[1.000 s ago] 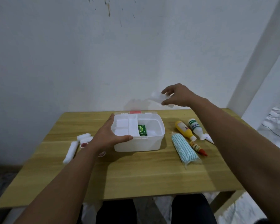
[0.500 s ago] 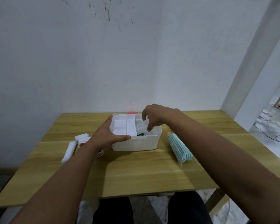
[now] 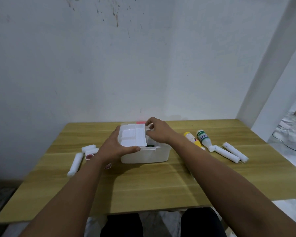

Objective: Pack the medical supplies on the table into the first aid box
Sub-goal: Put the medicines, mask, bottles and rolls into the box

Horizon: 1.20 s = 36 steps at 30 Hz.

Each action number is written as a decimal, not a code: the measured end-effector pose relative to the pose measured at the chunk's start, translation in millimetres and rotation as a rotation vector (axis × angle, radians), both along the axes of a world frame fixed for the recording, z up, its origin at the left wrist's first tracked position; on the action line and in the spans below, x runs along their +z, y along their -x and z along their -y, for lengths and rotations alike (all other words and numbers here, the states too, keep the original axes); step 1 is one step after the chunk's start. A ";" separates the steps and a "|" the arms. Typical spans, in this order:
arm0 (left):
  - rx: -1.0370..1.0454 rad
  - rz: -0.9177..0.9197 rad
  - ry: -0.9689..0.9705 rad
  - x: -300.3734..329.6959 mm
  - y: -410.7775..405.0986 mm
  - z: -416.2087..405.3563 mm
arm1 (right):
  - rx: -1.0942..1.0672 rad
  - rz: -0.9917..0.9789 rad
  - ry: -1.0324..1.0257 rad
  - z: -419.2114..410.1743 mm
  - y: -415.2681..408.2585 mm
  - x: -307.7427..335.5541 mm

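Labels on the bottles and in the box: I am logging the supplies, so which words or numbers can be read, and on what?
White bottle with green bands: blue print, too blurred to read.
Yellow bottle: label too small.
Green packet inside the white plastic box: mostly hidden, unreadable.

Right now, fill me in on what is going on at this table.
A person is packing a white first aid box on a wooden table. The left hand steadies the box's left side; the right hand reaches into it, fingers curled around something white. Still outside: a yellow bottle, a green-labelled bottle and white rolls on the right, more white rolls on the left.
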<state>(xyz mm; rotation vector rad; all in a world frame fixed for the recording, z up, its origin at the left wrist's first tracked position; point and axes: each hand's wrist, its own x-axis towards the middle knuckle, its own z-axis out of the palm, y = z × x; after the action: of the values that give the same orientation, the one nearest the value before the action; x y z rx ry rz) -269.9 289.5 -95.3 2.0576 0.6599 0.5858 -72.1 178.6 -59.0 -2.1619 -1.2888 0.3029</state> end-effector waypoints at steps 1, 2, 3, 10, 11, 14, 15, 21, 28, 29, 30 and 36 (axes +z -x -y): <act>0.009 0.003 -0.003 -0.6 -0.4 0.2 | -0.013 -0.019 -0.037 0.8 2.0 -0.9; 0.017 -0.001 -0.006 -1.2 -0.5 0.3 | -0.016 -0.023 -0.063 1.1 4.7 -1.9; 0.023 -0.009 -0.007 -1.6 -0.8 0.1 | -0.013 -0.015 -0.071 0.8 7.6 -3.1; 0.013 -0.015 0.000 -1.9 -0.5 -1.2 | -0.012 0.004 -0.007 -11.4 24.4 -7.7; 0.005 0.001 0.001 -1.9 -0.3 -1.1 | -0.015 0.014 -0.009 -13.3 26.2 -7.8; -0.019 0.032 0.013 -2.6 0.3 -2.4 | -0.020 0.053 -0.007 -16.9 30.2 -8.9; -0.023 0.034 0.019 -3.0 0.4 -3.0 | -0.020 0.062 -0.005 -17.3 30.8 -9.4; -0.026 0.034 0.017 -4.2 -0.1 -3.6 | -0.026 0.082 0.017 -18.8 31.6 -11.3; -0.023 0.008 0.017 -4.3 -0.6 -5.7 | -0.096 0.064 -0.009 -23.6 32.1 -6.8; -0.024 0.006 0.013 -3.9 -0.7 -5.4 | -0.101 0.056 -0.009 -25.0 32.9 -6.5; -0.025 0.002 0.007 -3.9 -1.0 -5.4 | -0.102 0.042 -0.010 -26.2 33.9 -6.3; -0.022 -0.009 -0.003 -5.8 -2.8 -8.8 | -0.116 -0.038 -0.018 -25.9 34.3 -4.3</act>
<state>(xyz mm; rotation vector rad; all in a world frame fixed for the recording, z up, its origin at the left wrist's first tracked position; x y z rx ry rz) -267.1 298.3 -101.1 2.0690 0.6407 0.5659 -106.4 204.5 -63.3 -2.1955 -1.1358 0.2825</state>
